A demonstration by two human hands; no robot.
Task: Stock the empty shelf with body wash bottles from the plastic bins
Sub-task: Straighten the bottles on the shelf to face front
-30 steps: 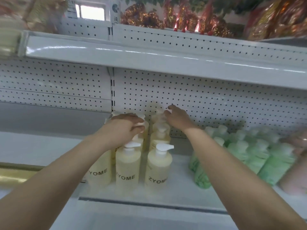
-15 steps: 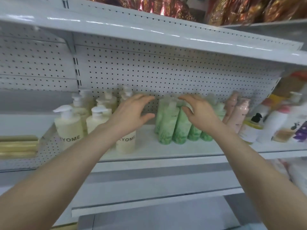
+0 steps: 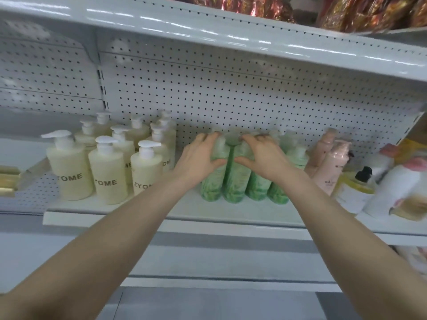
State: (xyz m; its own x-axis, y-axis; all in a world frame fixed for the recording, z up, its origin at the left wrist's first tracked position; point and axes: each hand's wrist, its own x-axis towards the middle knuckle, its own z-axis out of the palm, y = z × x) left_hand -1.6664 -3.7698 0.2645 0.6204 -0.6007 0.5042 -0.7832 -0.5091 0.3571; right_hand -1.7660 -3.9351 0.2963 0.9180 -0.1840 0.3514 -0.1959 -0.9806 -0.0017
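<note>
Both grips have come down onto the green bottles [image 3: 233, 185]. Left grip [image 3: 198, 155] curls round one bottle's top. Right grip [image 3: 263, 155] curls round the tops beside it. These bottles stand on the shelf [image 3: 184, 212], between yellow bottles [image 3: 108, 174] and pink bottles [image 3: 330, 167].

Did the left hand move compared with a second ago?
Yes: the left hand went rightward, off the cream ZYOME bottles and onto the green bottles.
</note>
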